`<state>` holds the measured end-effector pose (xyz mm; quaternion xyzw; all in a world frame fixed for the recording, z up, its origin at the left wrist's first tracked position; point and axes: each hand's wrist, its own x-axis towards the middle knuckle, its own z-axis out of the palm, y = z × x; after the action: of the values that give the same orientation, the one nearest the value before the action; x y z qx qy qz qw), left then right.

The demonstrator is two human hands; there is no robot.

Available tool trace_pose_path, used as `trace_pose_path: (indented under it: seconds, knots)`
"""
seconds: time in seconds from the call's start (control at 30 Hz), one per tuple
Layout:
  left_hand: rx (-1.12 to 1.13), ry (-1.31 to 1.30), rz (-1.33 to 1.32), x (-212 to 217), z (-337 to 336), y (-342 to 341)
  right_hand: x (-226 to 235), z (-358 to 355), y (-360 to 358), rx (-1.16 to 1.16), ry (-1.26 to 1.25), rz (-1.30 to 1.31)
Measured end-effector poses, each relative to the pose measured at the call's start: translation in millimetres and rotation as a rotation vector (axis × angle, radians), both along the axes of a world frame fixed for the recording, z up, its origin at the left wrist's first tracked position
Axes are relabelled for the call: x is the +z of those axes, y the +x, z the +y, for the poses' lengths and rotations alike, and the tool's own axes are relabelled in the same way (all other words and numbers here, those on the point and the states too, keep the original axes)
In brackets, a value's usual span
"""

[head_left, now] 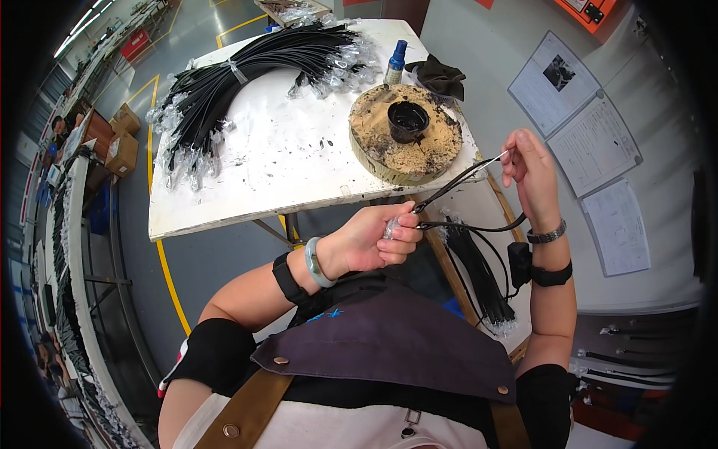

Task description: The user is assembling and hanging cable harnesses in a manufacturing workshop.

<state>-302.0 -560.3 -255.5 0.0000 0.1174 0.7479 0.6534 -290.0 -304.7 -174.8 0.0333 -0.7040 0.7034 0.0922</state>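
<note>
My left hand [378, 238] is closed around the end of a black cable [479, 227] wrapped in clear plastic. From that grip a loop of the cable curves right, passing by my right wrist, while another dark length slants up toward my right hand [529, 168]. There, the thumb and fingers pinch a thin, pale, silvery strand or stick [495, 159]; which of the two I cannot tell. Just beyond both hands, a small black cup [407, 121] with dark contents stands on a round, tan, stained block [374, 153].
The white table [277, 157] bears a large curved bundle of black cables [217, 97] with plastic-wrapped ends, a blue-capped bottle [396, 63] and a dark cloth [437, 77]. More cables [479, 277] lie below right. Paper sheets [598, 142] hang on the right wall.
</note>
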Motion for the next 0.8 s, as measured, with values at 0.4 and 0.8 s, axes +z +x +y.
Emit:
trace_pose_path:
  seconds: [0.4,0.8]
  knots:
    - [0.010,-0.001,0.010,-4,0,-2,2,1,-3,-0.012,-0.018,0.031]
    - [0.061,-0.050,-0.073,-19,-3,1,-4,-18,-79,-0.115,0.282,0.257]
